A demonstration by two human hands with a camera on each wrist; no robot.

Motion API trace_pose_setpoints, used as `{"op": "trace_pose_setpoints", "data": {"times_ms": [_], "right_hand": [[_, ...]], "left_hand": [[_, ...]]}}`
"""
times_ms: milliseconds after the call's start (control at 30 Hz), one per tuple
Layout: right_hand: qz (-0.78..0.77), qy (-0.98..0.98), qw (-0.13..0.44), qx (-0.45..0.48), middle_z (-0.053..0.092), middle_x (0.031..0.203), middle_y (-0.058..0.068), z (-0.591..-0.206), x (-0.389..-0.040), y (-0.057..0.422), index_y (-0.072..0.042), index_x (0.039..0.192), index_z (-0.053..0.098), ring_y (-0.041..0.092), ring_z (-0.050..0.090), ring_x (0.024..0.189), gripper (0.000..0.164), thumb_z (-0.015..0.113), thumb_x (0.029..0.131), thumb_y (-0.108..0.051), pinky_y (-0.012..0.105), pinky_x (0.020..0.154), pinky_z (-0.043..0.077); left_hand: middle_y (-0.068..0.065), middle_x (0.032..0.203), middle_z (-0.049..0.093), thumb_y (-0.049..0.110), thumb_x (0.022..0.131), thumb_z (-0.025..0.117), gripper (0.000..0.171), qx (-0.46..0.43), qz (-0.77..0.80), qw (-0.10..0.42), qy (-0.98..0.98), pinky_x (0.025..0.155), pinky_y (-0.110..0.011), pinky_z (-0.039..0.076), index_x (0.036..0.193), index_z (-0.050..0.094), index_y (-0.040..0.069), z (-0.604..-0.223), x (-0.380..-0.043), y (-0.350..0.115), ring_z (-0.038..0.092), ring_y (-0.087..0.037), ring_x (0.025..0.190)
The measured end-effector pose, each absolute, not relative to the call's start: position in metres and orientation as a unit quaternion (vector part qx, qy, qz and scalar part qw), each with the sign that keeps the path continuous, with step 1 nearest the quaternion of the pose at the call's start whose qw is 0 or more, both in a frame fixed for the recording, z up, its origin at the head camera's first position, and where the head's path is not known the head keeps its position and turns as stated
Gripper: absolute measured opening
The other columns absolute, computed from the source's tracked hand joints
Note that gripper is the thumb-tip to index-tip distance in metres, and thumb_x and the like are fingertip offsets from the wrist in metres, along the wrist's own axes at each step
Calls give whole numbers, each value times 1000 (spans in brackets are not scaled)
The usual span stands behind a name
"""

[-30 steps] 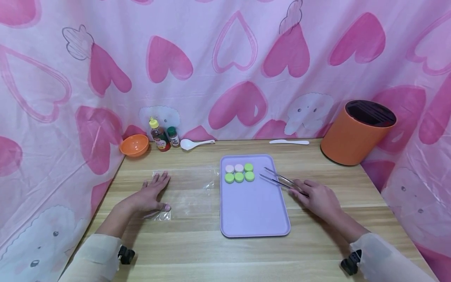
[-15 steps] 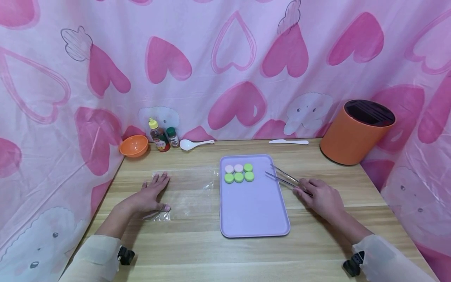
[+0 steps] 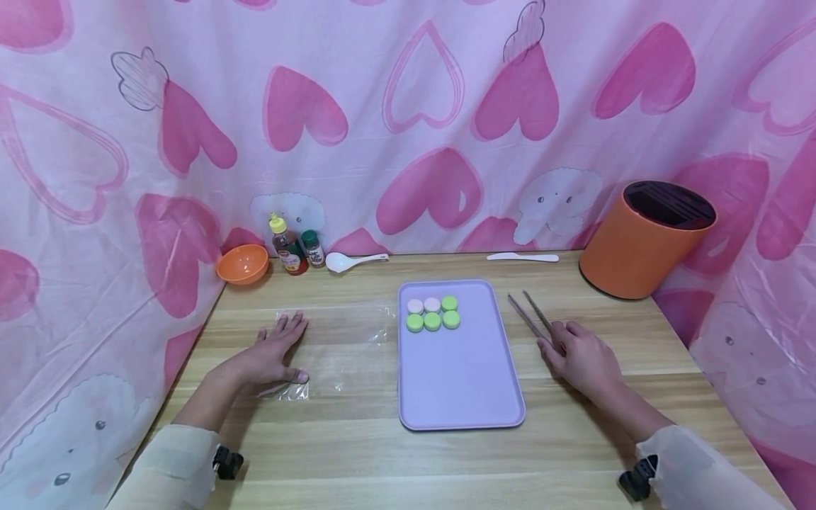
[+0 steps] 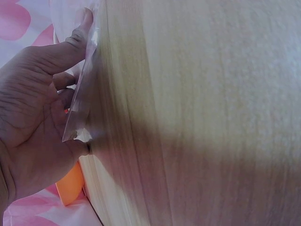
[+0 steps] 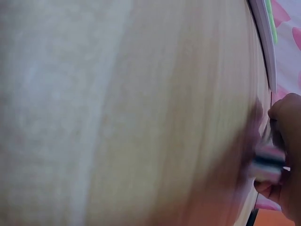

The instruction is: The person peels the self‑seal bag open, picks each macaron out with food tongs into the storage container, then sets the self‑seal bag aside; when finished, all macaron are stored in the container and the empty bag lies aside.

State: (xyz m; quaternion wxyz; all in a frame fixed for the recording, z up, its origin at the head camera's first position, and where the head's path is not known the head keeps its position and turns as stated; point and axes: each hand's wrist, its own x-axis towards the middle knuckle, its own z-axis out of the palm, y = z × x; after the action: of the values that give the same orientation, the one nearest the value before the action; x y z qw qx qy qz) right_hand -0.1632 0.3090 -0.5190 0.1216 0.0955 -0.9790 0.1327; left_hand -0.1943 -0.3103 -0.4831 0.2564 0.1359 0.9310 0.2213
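On the left, the left hand (image 3: 268, 354) lies spread with straight fingers on a clear plastic bag (image 3: 347, 347) flat on the table; the bag's edge (image 4: 80, 103) shows under the fingers in the left wrist view. Metal tongs (image 3: 532, 317) are gripped by the right hand (image 3: 583, 358), just right of the tray, their two arms apart with nothing between the tips. The lilac tray (image 3: 462, 382) holds several green macarons (image 3: 432, 321) and two pale pink ones (image 3: 416, 306) near its far left corner. In the right wrist view the right hand (image 5: 287, 136) shows only partly.
Along the back edge stand an orange bowl (image 3: 243, 265), a sauce bottle (image 3: 290, 248), a green-capped jar (image 3: 313, 248), a white spoon (image 3: 353, 261) and a white knife (image 3: 523, 257). An orange knife block (image 3: 640, 244) stands at the back right. Heart-printed curtains surround the table.
The tongs have moved right from over the tray's edge to beside it, and their tips have swung to point more away from the person. The left hand and macarons have stayed in place.
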Motion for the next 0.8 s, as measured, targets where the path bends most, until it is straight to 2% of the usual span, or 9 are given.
{"op": "trace_pose_setpoints", "data": {"times_ms": [167,267,400,567,800], "right_hand": [[127,-985,105,58,57,80,8,-521,-166,308,7,140,67,19,48,60,55,78,101,-30,31,50,37],[132,-986,94,46,62,86,14,-521,-167,306,10,146,63,20,50,61,63,78,101,-31,32,50,39],[136,-986,85,42,68,97,20,-520,-167,305,8,149,62,22,53,64,64,77,102,-33,34,52,41],[126,-988,79,36,70,103,23,-518,-167,305,4,149,64,25,56,67,64,76,102,-38,38,52,44],[124,-990,55,27,70,112,25,-517,-167,305,0,154,60,26,56,69,71,72,104,-48,35,53,39]], "left_hand": [[-21,187,-4,49,89,90,124,136,224,253,931,130,-82,-9,177,16,5,-482,-193,-309,-14,-54,170],[-21,187,-4,49,89,90,123,137,225,250,932,130,-82,-9,177,16,5,-482,-193,-309,-14,-54,170],[-21,186,-4,48,89,90,123,137,223,252,932,130,-82,-10,177,16,5,-481,-192,-308,-14,-54,169],[-20,187,-4,51,89,89,124,136,219,254,932,129,-82,-9,177,15,6,-479,-194,-308,-14,-54,170],[-21,187,-4,52,88,89,124,144,223,248,932,128,-84,-8,179,14,11,-477,-194,-310,-14,-54,170]]}}
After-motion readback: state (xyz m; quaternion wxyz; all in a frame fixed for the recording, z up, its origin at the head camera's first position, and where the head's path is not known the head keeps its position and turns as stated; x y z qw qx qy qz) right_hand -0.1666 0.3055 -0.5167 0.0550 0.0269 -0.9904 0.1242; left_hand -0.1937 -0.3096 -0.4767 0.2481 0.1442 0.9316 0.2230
